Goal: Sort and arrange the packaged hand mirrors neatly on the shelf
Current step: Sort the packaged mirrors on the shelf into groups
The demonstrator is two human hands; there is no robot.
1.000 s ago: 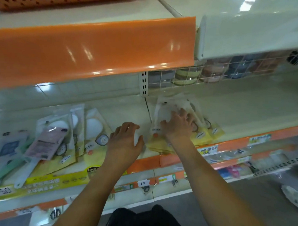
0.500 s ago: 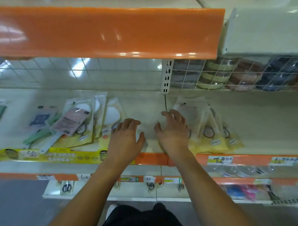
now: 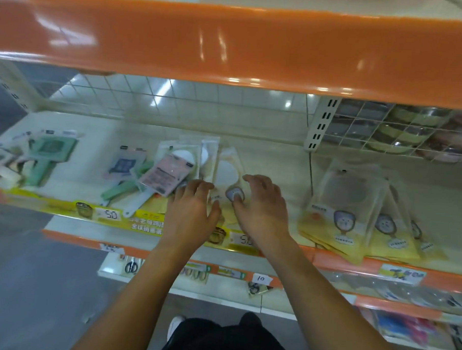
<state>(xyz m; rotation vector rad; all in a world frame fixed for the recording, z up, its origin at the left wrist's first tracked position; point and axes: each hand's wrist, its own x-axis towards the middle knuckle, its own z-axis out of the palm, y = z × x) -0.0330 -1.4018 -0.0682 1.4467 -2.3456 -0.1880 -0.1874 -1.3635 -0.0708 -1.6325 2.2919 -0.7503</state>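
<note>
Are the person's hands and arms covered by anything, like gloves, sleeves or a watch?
No. Both the left hand and the right hand are bare, without gloves, rings or a watch. Both forearms are uncovered as far as the frame edge; no sleeve shows.

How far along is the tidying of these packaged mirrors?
Roughly midway, I'd guess. Done: the yellow packs on the right lie in a fairly neat overlapping stack. In hand: the left hand and right hand, fingers relaxed, rest on the yellow pack in the middle. Left: the pink pack and green mirrors lie crooked.
</note>
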